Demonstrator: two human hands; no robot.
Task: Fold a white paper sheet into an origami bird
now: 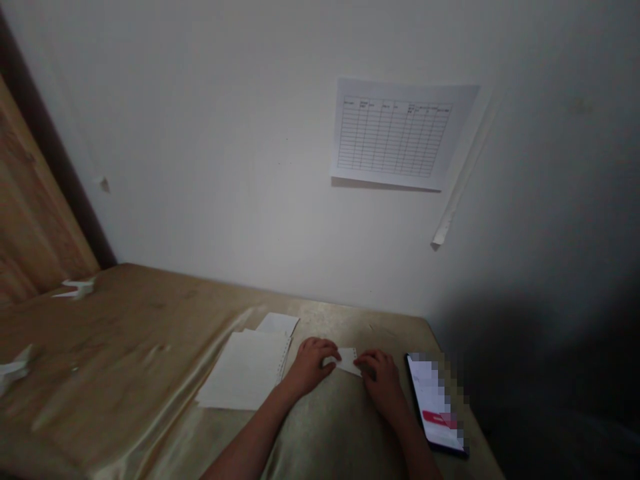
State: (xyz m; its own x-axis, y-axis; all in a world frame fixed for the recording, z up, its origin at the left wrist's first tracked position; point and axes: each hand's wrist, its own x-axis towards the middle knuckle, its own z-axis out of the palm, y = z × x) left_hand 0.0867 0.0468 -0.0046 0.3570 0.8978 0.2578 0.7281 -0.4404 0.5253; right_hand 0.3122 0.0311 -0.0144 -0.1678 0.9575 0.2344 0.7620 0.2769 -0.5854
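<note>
Between my two hands lies a small piece of white paper [348,360], with a row of torn spiral holes along its right edge. My left hand [315,360] has its fingers curled on the paper's left end, thumb and fingertips close together. The fingers of my right hand [379,370] pinch its right edge. Left of my left hand sits a stack of white notebook sheets [245,370] with perforated right edges; another sheet [278,323] sticks out behind it.
A lit phone [435,403], partly pixelated, lies right of my right hand near the table's edge. White paper scraps [75,288] lie at the far left on the satin-like cloth [125,347]. A printed table sheet [393,137] hangs on the wall, beside a wooden panel [35,200] at left.
</note>
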